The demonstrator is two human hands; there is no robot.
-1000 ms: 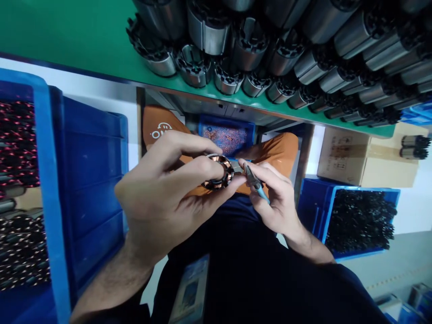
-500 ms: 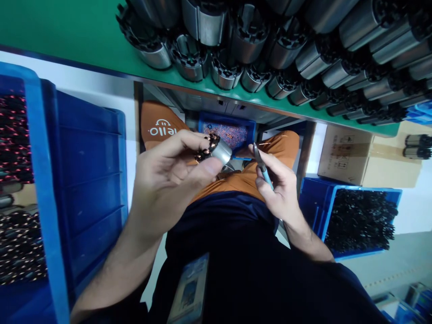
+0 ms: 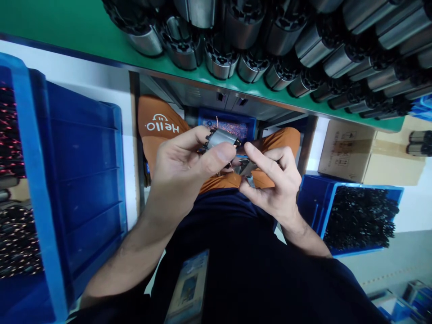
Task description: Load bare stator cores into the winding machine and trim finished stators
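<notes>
My left hand (image 3: 182, 173) is closed around a small metal stator (image 3: 219, 137) with copper windings, held side-on over my lap, thumb pressed on its shell. A thin copper wire sticks up from it. My right hand (image 3: 273, 184) is closed on small pliers (image 3: 248, 168), whose metal jaws sit just under the stator's right end. The pliers' handle is mostly hidden in the palm. Both hands meet above my orange trousers.
A green bench (image 3: 67, 27) carries several rows of metal stators (image 3: 249, 40). A tall blue crate (image 3: 81, 180) of wound parts stands at my left, a blue bin (image 3: 357, 216) of black parts at my right, a cardboard box (image 3: 364, 150) behind it, a small blue tray (image 3: 229, 126) under the bench.
My left hand turned the stator from face-on to side-on and lifted it slightly. My right hand drew the pliers away, then brought them back under the stator.
</notes>
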